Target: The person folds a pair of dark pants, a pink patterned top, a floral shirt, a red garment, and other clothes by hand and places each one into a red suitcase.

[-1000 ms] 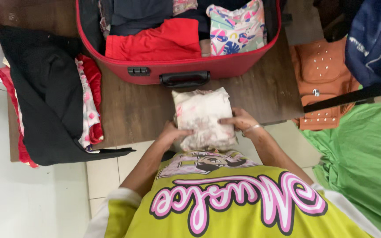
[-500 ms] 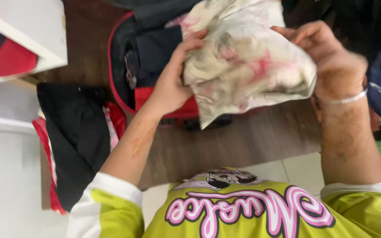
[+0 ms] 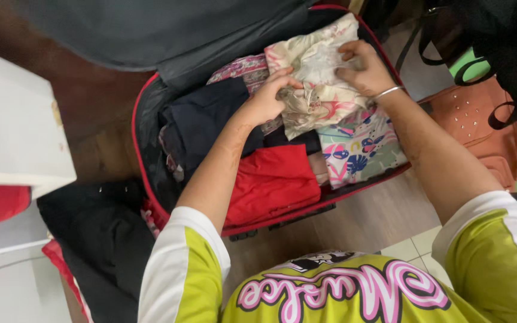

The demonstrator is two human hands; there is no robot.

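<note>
We see both arms stretched forward, left hand [image 3: 268, 98] and right hand [image 3: 363, 67] each with grip clamped on the cloth [image 3: 317, 78] inside the suitcase [image 3: 145, 149].

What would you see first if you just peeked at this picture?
First, the open red suitcase on the wooden table, stuffed with clothes. Both hands press a cream folded garment with pink blotches into its far right corner: the left hand on its near edge, the right hand, with a silver bangle, on top. Nearer the person lie a bright red garment and a leafy patterned one.
</note>
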